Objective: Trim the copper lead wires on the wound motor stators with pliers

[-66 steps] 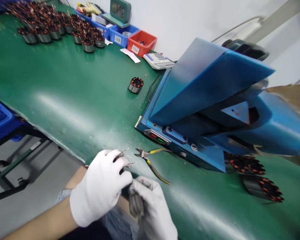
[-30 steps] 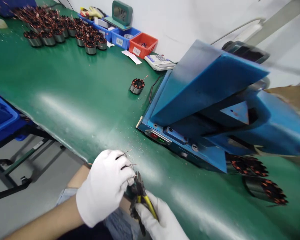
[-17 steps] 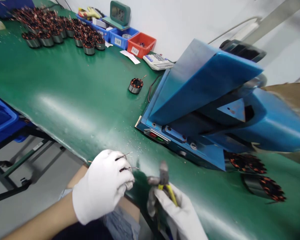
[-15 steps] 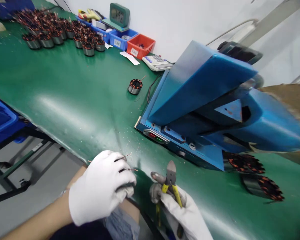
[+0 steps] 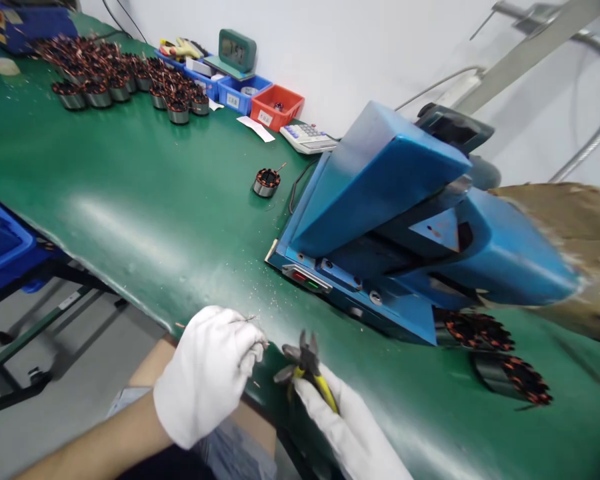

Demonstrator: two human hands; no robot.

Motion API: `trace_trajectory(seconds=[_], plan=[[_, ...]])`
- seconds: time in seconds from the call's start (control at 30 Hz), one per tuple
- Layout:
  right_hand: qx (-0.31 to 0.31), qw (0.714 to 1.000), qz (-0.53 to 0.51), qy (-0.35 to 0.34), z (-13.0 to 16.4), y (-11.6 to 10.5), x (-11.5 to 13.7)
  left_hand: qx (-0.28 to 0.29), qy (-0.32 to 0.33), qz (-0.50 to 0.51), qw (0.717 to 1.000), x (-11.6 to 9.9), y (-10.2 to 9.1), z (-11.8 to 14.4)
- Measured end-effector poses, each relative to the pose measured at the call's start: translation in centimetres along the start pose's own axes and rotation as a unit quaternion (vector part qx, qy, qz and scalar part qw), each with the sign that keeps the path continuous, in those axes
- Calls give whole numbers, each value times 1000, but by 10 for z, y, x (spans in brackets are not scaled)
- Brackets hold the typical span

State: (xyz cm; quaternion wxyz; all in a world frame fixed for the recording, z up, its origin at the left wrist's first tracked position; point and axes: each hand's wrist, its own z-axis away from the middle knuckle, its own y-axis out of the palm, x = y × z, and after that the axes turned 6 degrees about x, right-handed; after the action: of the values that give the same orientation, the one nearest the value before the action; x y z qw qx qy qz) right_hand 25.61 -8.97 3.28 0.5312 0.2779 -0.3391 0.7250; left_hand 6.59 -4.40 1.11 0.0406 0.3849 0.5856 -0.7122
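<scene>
My left hand [image 5: 207, 377], in a white glove, is closed with its fingertips pinched together near the table's front edge. Thin wire ends [image 5: 250, 319] poke out by its fingers; whatever lies inside the grip is hidden. In my right hand [image 5: 337, 417], also gloved, with darkly stained fingertips, is a pair of cutting pliers [image 5: 307, 360] with yellow-and-black handles. Their jaws point up and stand slightly apart, a short way right of my left hand. A small scrap [image 5: 257, 384] shows between the hands.
A blue machine [image 5: 380, 200] stands at right, with several stators [image 5: 510, 380] beside it. One stator [image 5: 267, 182] sits alone behind. Many more stators [image 5: 97, 93] cluster at back left, near blue bins [image 5: 240, 97], a red bin [image 5: 275, 110] and a calculator [image 5: 307, 139]. Crumbs litter the green table [image 5: 130, 173].
The fingers of my left hand have drawn together into a pinch. The pliers have moved left, closer to it, and their jaws have opened. The view has shifted slightly.
</scene>
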Motion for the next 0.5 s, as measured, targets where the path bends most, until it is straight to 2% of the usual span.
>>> trace_trajectory(seconds=[0.17,0.3,0.4,0.5], plan=[[60,971,228,-29,-6,5,15,9,-19,19,1000,-2,0,1],[46,942,330,-26,-5,14,19,6,-25,26,999,-2,1,-1],[29,933,359,-25,-4,21,10,12,-28,26,999,-3,0,-2],[-9,958,286,-23,-5,27,-7,20,-25,28,999,-4,0,-3]])
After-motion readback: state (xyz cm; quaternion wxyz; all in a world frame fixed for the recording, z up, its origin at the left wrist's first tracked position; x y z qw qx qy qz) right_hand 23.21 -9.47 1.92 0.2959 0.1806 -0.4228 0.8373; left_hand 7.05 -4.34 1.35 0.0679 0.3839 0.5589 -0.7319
